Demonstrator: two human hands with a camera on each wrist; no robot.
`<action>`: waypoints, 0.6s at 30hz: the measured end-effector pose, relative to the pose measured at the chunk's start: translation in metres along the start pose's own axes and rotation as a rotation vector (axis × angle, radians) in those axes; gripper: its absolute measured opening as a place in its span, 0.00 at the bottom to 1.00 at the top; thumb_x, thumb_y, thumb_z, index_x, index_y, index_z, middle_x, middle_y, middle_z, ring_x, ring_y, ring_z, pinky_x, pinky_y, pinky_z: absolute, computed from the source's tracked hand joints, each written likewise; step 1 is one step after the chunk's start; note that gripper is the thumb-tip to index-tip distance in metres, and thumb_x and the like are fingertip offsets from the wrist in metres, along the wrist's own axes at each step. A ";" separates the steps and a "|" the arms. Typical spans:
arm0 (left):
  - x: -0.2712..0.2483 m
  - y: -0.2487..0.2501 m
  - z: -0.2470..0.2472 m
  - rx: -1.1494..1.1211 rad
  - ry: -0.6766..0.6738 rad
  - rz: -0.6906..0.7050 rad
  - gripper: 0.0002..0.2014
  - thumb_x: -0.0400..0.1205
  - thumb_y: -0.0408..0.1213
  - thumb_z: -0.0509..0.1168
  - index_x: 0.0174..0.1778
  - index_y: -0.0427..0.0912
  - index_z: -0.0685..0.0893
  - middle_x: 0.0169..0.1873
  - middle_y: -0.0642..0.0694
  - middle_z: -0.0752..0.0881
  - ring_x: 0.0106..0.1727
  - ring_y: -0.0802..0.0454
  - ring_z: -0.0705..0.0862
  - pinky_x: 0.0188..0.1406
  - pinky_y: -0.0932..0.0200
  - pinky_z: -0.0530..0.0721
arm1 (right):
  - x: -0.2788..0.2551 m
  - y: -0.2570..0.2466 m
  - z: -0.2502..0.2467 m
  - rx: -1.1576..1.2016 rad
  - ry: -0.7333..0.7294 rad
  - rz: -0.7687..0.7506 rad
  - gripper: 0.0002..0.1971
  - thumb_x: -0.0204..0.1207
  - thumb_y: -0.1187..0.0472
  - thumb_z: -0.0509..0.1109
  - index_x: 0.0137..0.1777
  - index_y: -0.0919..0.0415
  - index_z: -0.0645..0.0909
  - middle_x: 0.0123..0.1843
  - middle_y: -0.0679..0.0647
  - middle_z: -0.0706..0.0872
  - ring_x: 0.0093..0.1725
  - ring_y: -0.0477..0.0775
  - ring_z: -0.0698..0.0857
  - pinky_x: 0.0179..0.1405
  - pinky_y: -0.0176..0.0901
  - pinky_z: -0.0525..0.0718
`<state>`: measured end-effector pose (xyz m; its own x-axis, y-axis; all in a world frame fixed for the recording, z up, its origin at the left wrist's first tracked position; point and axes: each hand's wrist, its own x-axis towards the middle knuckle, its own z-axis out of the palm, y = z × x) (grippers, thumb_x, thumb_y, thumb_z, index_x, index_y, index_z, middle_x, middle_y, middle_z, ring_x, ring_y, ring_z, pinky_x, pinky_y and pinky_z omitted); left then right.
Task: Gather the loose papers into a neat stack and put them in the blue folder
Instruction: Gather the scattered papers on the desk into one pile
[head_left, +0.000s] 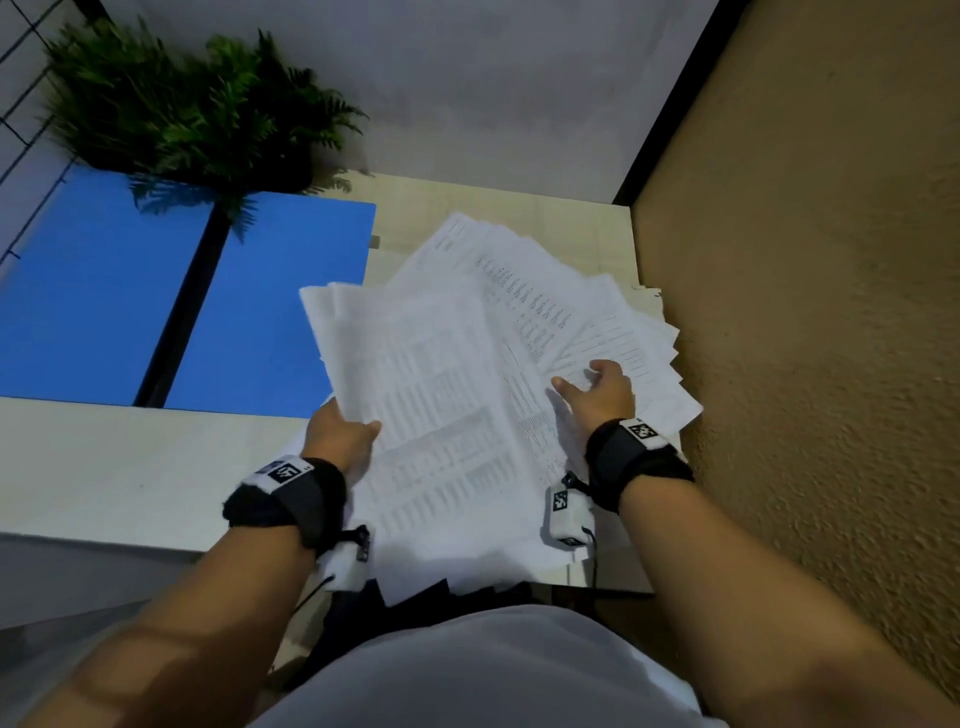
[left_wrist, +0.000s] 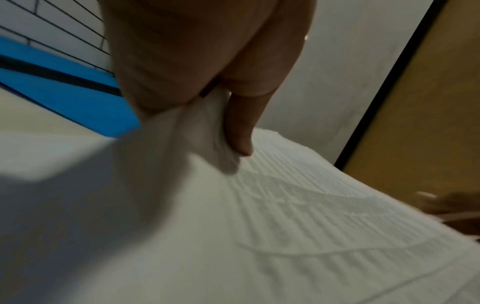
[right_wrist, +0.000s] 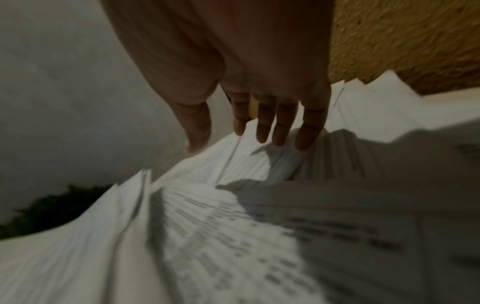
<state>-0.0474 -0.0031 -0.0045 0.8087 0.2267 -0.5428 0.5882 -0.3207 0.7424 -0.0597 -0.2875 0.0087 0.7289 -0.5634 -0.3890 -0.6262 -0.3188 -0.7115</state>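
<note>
Several printed white papers (head_left: 467, 364) lie fanned out on the pale table, right of the open blue folder (head_left: 93, 291). My left hand (head_left: 345, 431) pinches the left edge of a bunch of sheets (left_wrist: 207, 127) between thumb and fingers and lifts it. My right hand (head_left: 597, 387) hovers over the fanned sheets (right_wrist: 259, 205) on the right with fingers straight and spread, holding nothing. The folder (left_wrist: 85, 107) lies flat, its black spine (head_left: 182, 306) running down the middle.
A green fern plant (head_left: 182, 114) stands at the back, overhanging the folder. A textured tan wall (head_left: 805, 312) runs close along the table's right edge. A grey wall closes the back. The table's front edge (head_left: 130, 540) is near my body.
</note>
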 end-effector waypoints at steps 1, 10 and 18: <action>0.005 -0.005 -0.003 0.020 -0.013 -0.040 0.20 0.81 0.29 0.70 0.70 0.36 0.80 0.62 0.35 0.86 0.64 0.32 0.85 0.60 0.47 0.83 | 0.002 0.002 0.001 0.001 -0.023 0.031 0.36 0.68 0.50 0.79 0.73 0.59 0.70 0.67 0.55 0.77 0.69 0.57 0.77 0.70 0.50 0.76; 0.000 -0.013 0.013 -0.008 -0.026 -0.052 0.19 0.82 0.37 0.68 0.70 0.40 0.80 0.61 0.39 0.84 0.58 0.36 0.85 0.58 0.45 0.85 | 0.003 -0.017 0.034 0.326 -0.293 0.174 0.24 0.76 0.46 0.70 0.68 0.56 0.76 0.32 0.39 0.82 0.26 0.34 0.80 0.55 0.38 0.84; -0.024 -0.007 0.037 -0.127 -0.193 -0.064 0.22 0.82 0.33 0.69 0.73 0.46 0.78 0.66 0.46 0.85 0.66 0.42 0.82 0.70 0.44 0.79 | 0.019 0.004 0.058 0.271 -0.339 0.245 0.15 0.80 0.52 0.61 0.63 0.53 0.82 0.65 0.53 0.86 0.63 0.59 0.84 0.70 0.53 0.79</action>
<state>-0.0718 -0.0402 -0.0113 0.7607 0.0589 -0.6464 0.6442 -0.1900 0.7409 -0.0320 -0.2551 -0.0356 0.6462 -0.3030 -0.7005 -0.7289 0.0271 -0.6841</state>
